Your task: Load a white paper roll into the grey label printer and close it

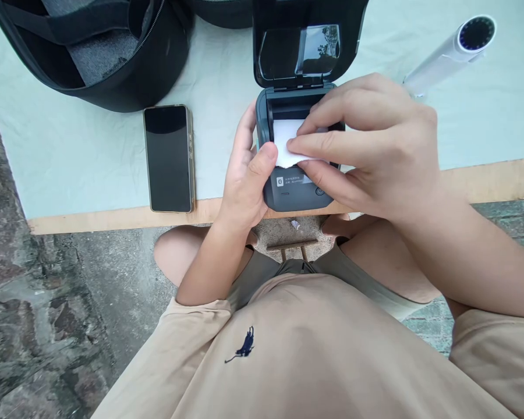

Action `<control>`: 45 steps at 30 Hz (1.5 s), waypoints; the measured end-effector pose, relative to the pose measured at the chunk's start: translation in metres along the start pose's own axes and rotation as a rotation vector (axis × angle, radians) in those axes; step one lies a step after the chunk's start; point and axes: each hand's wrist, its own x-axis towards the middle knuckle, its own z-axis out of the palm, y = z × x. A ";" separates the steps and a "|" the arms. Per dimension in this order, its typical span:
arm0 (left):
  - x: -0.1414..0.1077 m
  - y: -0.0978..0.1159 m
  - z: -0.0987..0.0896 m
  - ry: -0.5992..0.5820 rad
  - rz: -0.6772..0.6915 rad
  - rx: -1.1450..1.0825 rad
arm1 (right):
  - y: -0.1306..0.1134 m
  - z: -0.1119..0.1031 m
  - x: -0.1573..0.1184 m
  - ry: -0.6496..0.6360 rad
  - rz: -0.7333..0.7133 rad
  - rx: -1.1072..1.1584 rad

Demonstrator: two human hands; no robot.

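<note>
A small dark label printer [297, 198] stands at the table's front edge, its black lid [279, 52] swung up and back. White paper [284, 139] lies in its opening, the free end reaching over the front lip. My left hand [248, 174] grips the printer's left side, thumb at the paper's left edge. From the right, my right hand [375, 139] reaches over the opening; its fingertips pinch and press the paper. Part of the paper and the printer's right side are hidden behind that hand.
Left of the printer lies a phone [169, 158], screen dark. An open black zip case [126, 87] stands at the back left, with another black case [222, 10] beside it. A white cylinder [445, 61] with a dark end is at the back right. The wooden table edge [113, 216] runs in front.
</note>
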 end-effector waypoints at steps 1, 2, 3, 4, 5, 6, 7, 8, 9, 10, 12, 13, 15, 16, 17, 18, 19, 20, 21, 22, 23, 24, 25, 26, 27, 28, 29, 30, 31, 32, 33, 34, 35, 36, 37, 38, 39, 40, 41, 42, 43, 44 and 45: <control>0.001 -0.003 -0.003 -0.015 0.022 -0.001 | 0.000 0.001 0.000 -0.006 -0.014 0.004; 0.001 -0.007 -0.006 -0.021 0.033 0.009 | 0.000 0.001 0.000 -0.013 -0.026 0.011; 0.002 -0.011 -0.008 -0.024 0.044 0.026 | 0.000 0.002 0.000 -0.018 -0.032 0.021; 0.003 -0.015 -0.011 -0.023 0.058 0.049 | 0.000 0.002 0.001 -0.013 -0.022 0.041; 0.004 -0.018 -0.013 -0.017 0.066 0.076 | 0.000 0.003 0.002 0.001 0.000 0.068; 0.005 -0.022 -0.015 -0.023 0.092 0.100 | 0.000 0.003 0.002 0.021 0.045 0.095; 0.006 -0.024 -0.016 -0.017 0.105 0.129 | -0.001 0.003 0.003 0.043 0.111 0.121; 0.006 -0.026 -0.016 -0.009 0.117 0.158 | -0.002 0.003 0.003 0.066 0.192 0.152; 0.007 -0.027 -0.016 0.003 0.125 0.184 | -0.003 0.003 0.003 0.072 0.284 0.192; 0.006 -0.026 -0.015 0.020 0.126 0.205 | -0.005 0.003 0.003 0.065 0.371 0.242; 0.005 -0.025 -0.014 0.045 0.121 0.222 | -0.008 0.003 0.003 0.042 0.492 0.361; 0.005 -0.024 -0.013 0.055 0.115 0.224 | -0.009 0.003 0.003 0.032 0.526 0.416; 0.003 -0.023 -0.013 0.063 0.101 0.230 | -0.011 0.003 0.003 0.017 0.571 0.482; 0.003 -0.023 -0.014 0.061 0.095 0.233 | -0.010 0.004 0.004 0.009 0.589 0.517; 0.003 -0.023 -0.015 0.055 0.093 0.234 | -0.010 0.005 0.004 -0.011 0.613 0.570; 0.003 -0.024 -0.015 0.047 0.096 0.231 | -0.008 0.006 0.004 -0.040 0.638 0.642; 0.004 -0.024 -0.016 0.042 0.100 0.228 | -0.007 0.007 0.004 -0.077 0.661 0.726; 0.004 -0.024 -0.016 0.041 0.104 0.224 | -0.005 0.008 0.003 -0.115 0.679 0.808; 0.004 -0.023 -0.016 0.044 0.110 0.223 | -0.003 0.009 0.003 -0.146 0.686 0.874; 0.004 -0.022 -0.015 0.048 0.108 0.226 | -0.002 0.010 0.003 -0.169 0.683 0.919; 0.004 -0.020 -0.014 0.055 0.100 0.231 | 0.000 0.011 0.002 -0.185 0.668 0.947; 0.004 -0.018 -0.012 0.068 0.090 0.235 | 0.001 0.012 0.002 -0.193 0.649 0.965; 0.004 -0.016 -0.011 0.082 0.082 0.237 | 0.002 0.012 0.002 -0.196 0.630 0.976; 0.003 -0.015 -0.009 0.094 0.076 0.235 | 0.003 0.012 0.001 -0.198 0.612 0.987; 0.003 -0.014 -0.008 0.101 0.072 0.227 | 0.003 0.012 0.001 -0.201 0.598 0.999; 0.002 -0.014 -0.008 0.101 0.071 0.217 | 0.004 0.012 0.001 -0.202 0.587 1.011; 0.002 -0.014 -0.008 0.095 0.069 0.205 | 0.005 0.011 0.000 -0.201 0.574 1.020; 0.002 -0.015 -0.008 0.084 0.063 0.195 | 0.005 0.011 0.000 -0.200 0.561 1.029; 0.002 -0.016 -0.009 0.072 0.054 0.189 | 0.006 0.010 -0.001 -0.199 0.550 1.038; 0.002 -0.017 -0.010 0.067 0.050 0.186 | 0.007 0.010 -0.001 -0.198 0.541 1.048; 0.002 -0.018 -0.011 0.064 0.051 0.186 | 0.008 0.009 -0.002 -0.201 0.530 1.058; 0.003 -0.019 -0.012 0.065 0.052 0.189 | 0.009 0.009 -0.003 -0.205 0.517 1.064; 0.003 -0.020 -0.013 0.067 0.053 0.192 | 0.010 0.009 -0.003 -0.208 0.505 1.064; 0.003 -0.020 -0.013 0.067 0.053 0.193 | 0.010 0.010 -0.004 -0.210 0.496 1.056; 0.004 -0.021 -0.013 0.067 0.051 0.192 | 0.011 0.010 -0.004 -0.211 0.486 1.043; 0.004 -0.021 -0.013 0.066 0.049 0.189 | 0.012 0.011 -0.004 -0.212 0.479 1.026; 0.004 -0.020 -0.013 0.063 0.046 0.187 | 0.012 0.011 -0.004 -0.212 0.475 1.010; 0.004 -0.020 -0.012 0.060 0.041 0.185 | 0.012 0.011 -0.004 -0.215 0.474 0.999; 0.003 -0.019 -0.012 0.061 0.035 0.187 | 0.012 0.011 -0.004 -0.221 0.472 0.997; 0.003 -0.018 -0.011 0.066 0.024 0.192 | 0.012 0.011 -0.004 -0.228 0.475 0.996; 0.003 -0.017 -0.011 0.074 0.013 0.198 | 0.012 0.011 -0.004 -0.234 0.477 0.997; 0.003 -0.017 -0.010 0.082 0.007 0.201 | 0.012 0.010 -0.003 -0.239 0.481 0.996; 0.003 -0.016 -0.010 0.088 0.007 0.200 | 0.011 0.010 -0.003 -0.242 0.484 0.996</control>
